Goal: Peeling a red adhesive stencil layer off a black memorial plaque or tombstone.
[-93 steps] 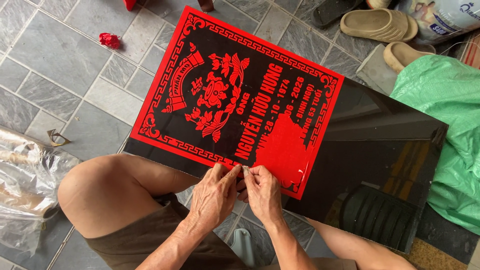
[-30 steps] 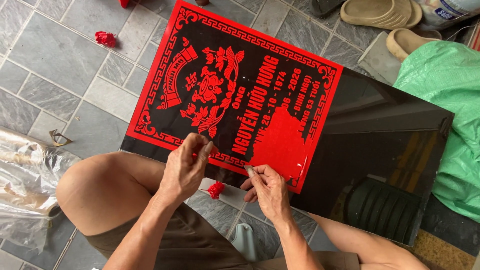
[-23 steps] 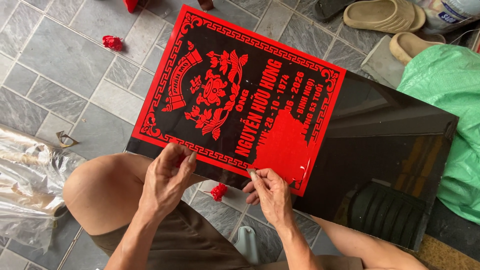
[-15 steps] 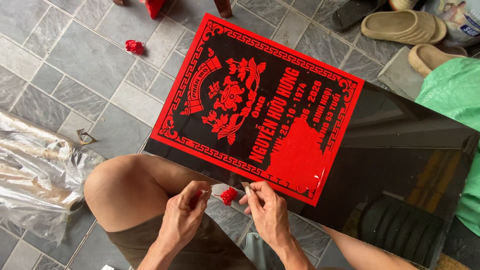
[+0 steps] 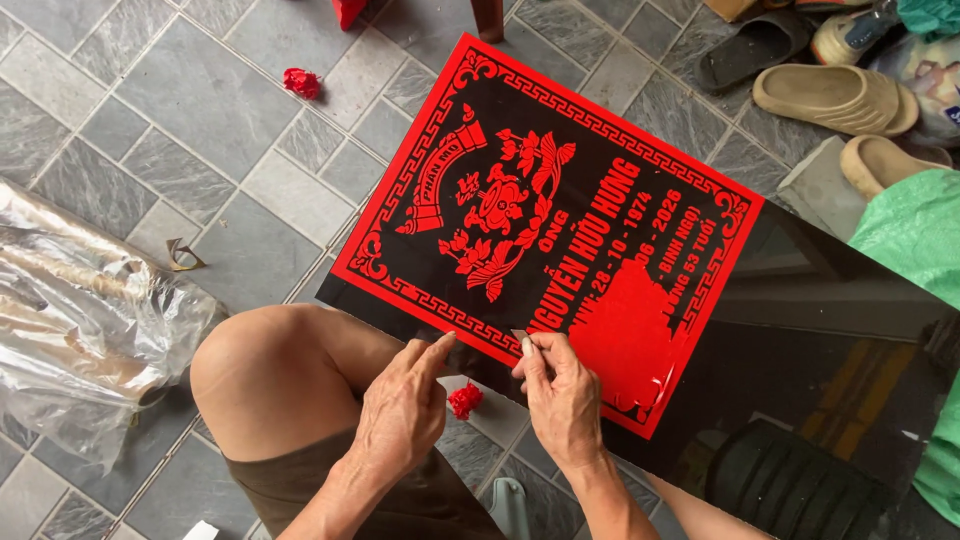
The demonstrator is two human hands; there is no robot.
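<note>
**Weeding the red film off the black slab: most of it cleared, one solid patch left**

Right hand (image 5: 562, 395) is pinching a small pale blade (image 5: 520, 338) between thumb and fingertips, its tip resting at the near edge of the red stencil film (image 5: 640, 340) on the black polished slab (image 5: 800, 380). Left hand (image 5: 405, 410) is lying loosely open, fingers stretched forward, the tips just touching the slab's near edge beside the knee (image 5: 270, 380); it is gripping nothing that I can see.

The slab is lying flat on the grey tiled floor (image 5: 160, 150), angled away from the person, who is sitting over its near edge. From where I am standing, much of the picking looks done: the border pattern, the arch and the flower motif are showing cleanly cut, with black stone between the red lines, and rows of lettering are standing out too. What is left, as I judge it, is the solid red patch low on the film, near the right hand, where no lettering is showing through yet. The right part of the slab is bare and only reflecting the surroundings.

A crumpled red scrap (image 5: 465, 400) is lying on the floor between the two hands, and another red scrap (image 5: 300, 82) is sitting well away on the tiles. A clear plastic sheet (image 5: 80, 310) is bunched at the left, and beige sandals (image 5: 835, 98) are lying beyond the slab.
</note>
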